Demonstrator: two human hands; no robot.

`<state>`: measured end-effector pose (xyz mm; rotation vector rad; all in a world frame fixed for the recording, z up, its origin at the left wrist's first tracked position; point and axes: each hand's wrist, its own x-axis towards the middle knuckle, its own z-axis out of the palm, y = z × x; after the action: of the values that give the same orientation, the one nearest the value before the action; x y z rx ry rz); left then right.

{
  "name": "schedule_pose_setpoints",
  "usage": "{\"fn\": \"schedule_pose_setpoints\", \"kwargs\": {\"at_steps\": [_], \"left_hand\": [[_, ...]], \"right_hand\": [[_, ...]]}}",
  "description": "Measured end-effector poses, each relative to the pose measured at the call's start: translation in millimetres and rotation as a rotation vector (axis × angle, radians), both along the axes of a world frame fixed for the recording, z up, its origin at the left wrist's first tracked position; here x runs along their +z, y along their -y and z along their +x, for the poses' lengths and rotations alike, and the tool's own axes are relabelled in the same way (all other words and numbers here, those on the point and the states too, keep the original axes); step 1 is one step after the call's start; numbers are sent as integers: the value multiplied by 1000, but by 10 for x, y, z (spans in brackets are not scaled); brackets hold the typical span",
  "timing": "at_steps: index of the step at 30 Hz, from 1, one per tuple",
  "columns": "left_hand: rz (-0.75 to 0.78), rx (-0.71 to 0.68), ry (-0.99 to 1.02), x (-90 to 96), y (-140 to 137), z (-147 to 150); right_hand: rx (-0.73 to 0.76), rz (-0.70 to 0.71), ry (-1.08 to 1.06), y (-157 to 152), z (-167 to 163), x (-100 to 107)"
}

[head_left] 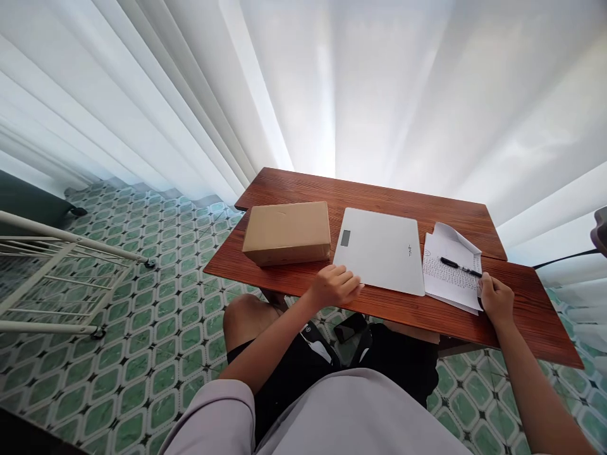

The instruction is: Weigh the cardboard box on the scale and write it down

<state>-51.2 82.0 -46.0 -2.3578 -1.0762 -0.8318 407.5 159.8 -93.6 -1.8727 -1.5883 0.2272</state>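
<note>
A flat, light grey digital scale (pixel 382 249) with a small dark display lies on the wooden table (pixel 360 189). My left hand (pixel 336 284) rests at the scale's near left corner and the table edge, its fingers loosely bent and slightly apart. To the scale's right lie sheets of paper (pixel 446 287) with handwriting, the far edge of the top one curling up. Across them lies a black pen (pixel 455 263). My right hand (pixel 496 300) is closed at the papers' right edge, with the pen's end at its fingertips; what lies under the palm is hidden.
Left of the scale sits a closed brown cardboard box (pixel 287 230). White curtains (pixel 379 95) hang behind the table. At far left a white metal rack (pixel 71 278) on casters stands on the green tiled floor (pixel 165 316). A dark phone-like object (pixel 349 327) shows below the table edge.
</note>
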Motion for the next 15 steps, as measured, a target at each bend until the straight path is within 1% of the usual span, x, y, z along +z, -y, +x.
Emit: {"fn": "schedule_pose_setpoints", "kwargs": {"at_steps": [3,5,8,11,13,15], "left_hand": [[-8,72,39,-2,5,-237],[-15,112,62,-11,8,-362],[-37,163,100,-46,17,-484],[-65,196,136,-119,26,-527],[-83,209,155,-180,30,-529],[-99,220,171,-236,38,-521]], "right_hand": [[-5,-11,-45,1,37,43],[-21,-10,-39,23,26,103],[-66,48,10,96,-121,216],[-51,206,38,210,-495,310],[22,261,52,300,-859,350],[189,376,61,399,-1272,382]]}}
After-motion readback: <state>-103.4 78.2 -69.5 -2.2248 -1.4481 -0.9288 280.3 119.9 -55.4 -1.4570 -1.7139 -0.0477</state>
